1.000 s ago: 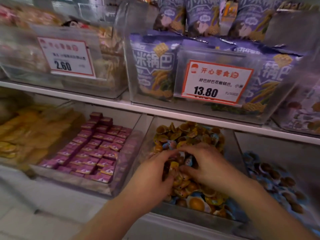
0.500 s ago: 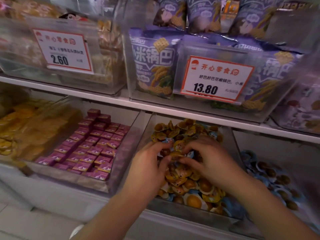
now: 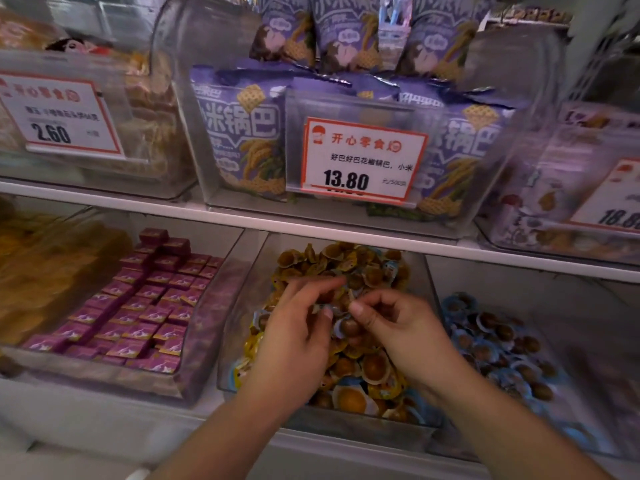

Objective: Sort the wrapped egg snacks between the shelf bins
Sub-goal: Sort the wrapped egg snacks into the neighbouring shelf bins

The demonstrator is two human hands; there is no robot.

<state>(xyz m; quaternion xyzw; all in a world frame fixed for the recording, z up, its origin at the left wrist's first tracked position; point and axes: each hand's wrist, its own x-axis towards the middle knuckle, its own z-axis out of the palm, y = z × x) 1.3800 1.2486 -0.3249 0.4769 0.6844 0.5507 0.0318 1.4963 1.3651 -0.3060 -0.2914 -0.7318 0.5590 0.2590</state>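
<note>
Where the middle clear bin point(image 3: 239, 327) holds wrapped egg snacks point(image 3: 360, 375): left hand point(image 3: 294, 341) and right hand point(image 3: 398, 327), fingers pinching snacks atop the pile.

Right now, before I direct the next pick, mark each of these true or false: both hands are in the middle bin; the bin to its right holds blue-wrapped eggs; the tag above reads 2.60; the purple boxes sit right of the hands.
1. Both the left hand and right hand are in the middle bin. True.
2. The right bin holds blue-wrapped eggs. True.
3. The price tag directly above reads 2.60. False: 13.80.
4. The purple boxes sit right of the hands. False: left.
</note>
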